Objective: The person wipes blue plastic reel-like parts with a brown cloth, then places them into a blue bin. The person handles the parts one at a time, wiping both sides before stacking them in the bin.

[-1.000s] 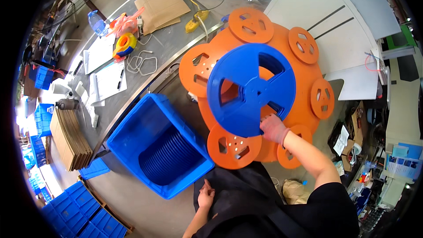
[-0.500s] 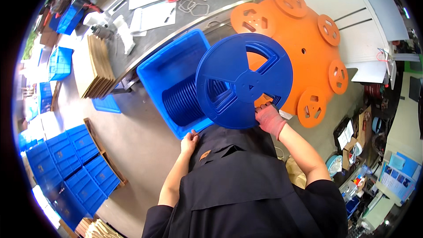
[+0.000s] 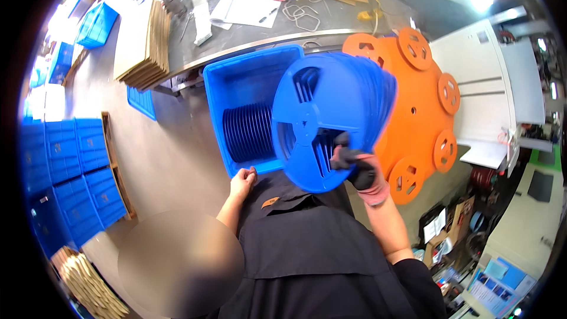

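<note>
A thick stack of blue plastic reels (image 3: 348, 97) with cut-out windows is tilted up over the right side of a blue bin (image 3: 233, 80). My right hand (image 3: 361, 171), in a pink and black glove, grips the stack at the lower window of its front face. Motion smears the stack's right side. Inside the bin, a row of similar reels (image 3: 248, 133) stands on edge. My bare left hand (image 3: 241, 183) has its fingers curled at the bin's near left corner, on the rim.
Right of the stack stands a large orange turntable (image 3: 413, 136) with round orange discs along its edge. A grey workbench (image 3: 236, 32) with papers, tape and cardboard lies beyond the bin. Blue crates (image 3: 74, 171) are piled at the left. A blurred patch hides part of the lower left.
The reel stack has turned, so its side shows at the right and its front face sits lower. My right hand moved down with it. The whole view has shifted; my left hand stays at the bin's corner.
</note>
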`<control>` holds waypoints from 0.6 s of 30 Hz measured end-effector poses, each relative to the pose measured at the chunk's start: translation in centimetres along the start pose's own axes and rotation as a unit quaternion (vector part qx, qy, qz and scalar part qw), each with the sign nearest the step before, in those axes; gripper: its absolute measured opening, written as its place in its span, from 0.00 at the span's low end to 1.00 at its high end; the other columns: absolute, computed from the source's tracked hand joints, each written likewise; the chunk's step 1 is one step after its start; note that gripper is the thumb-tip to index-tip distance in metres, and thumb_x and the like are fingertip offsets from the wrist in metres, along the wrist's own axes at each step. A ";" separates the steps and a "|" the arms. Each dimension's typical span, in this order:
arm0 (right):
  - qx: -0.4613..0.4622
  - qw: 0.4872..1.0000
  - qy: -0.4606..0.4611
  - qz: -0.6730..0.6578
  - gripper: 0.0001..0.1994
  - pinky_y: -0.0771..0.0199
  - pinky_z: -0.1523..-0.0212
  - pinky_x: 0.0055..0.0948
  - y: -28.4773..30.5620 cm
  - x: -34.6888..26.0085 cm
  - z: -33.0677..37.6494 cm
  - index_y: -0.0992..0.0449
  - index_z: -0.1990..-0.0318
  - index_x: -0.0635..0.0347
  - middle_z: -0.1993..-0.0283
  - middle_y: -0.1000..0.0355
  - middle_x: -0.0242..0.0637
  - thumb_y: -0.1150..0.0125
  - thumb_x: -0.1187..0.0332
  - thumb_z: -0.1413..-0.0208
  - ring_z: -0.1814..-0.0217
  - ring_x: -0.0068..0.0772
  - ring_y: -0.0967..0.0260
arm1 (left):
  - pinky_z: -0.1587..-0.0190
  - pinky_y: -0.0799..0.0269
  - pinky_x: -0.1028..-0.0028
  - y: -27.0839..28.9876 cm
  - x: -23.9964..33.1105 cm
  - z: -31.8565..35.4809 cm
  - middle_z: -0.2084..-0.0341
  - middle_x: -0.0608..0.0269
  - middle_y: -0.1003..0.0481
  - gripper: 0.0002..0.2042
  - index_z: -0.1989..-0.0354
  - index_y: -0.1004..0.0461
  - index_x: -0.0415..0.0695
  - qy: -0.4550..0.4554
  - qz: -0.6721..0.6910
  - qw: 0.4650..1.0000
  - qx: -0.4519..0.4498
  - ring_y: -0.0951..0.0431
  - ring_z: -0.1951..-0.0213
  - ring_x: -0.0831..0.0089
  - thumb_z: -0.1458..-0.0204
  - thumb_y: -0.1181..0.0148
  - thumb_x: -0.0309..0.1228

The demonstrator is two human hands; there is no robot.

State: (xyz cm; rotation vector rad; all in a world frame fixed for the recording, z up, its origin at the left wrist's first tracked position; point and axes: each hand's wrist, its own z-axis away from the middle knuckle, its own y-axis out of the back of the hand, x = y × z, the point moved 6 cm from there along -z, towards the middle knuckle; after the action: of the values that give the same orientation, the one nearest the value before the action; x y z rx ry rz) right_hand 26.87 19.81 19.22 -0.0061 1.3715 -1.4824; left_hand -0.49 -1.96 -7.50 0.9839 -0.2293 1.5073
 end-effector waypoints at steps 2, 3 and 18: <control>-0.105 0.968 0.083 -0.212 0.19 0.42 0.67 0.24 -1.4 -2.2 0.0 0.32 0.51 0.59 0.77 0.43 0.22 0.40 0.64 0.50 0.77 0.18 0.43 | 0.81 0.34 0.77 0.2 2.8 0.1 0.79 0.66 0.25 0.08 0.68 0.26 0.41 0.040 0.070 0.997 -0.016 0.29 0.84 0.81 0.45 0.41 0.33; -0.102 0.956 0.089 -0.258 0.18 0.42 0.68 0.23 -1.3 -2.4 0.5 0.32 0.52 0.57 0.78 0.44 0.21 0.40 0.63 0.50 0.77 0.16 0.44 | 0.83 0.37 0.78 1.4 2.9 0.1 0.80 0.67 0.26 0.07 0.66 0.27 0.41 0.044 0.106 0.993 -0.007 0.31 0.85 0.81 0.44 0.42 0.33; -0.072 0.957 0.080 -0.270 0.22 0.41 0.69 0.24 -0.5 0.4 6.2 0.31 0.53 0.48 0.75 0.40 0.19 0.35 0.51 0.52 0.77 0.19 0.43 | 0.60 0.29 0.78 9.8 28.9 4.7 0.56 0.64 0.26 0.06 0.56 0.29 0.42 -0.355 0.118 0.899 0.229 0.26 0.64 0.75 0.39 0.48 0.27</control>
State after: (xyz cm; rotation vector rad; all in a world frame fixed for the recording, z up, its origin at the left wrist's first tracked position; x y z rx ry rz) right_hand 30.22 14.98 21.42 -0.3897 1.6935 -1.8562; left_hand -3.58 13.59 18.96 1.9376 -0.5413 1.3833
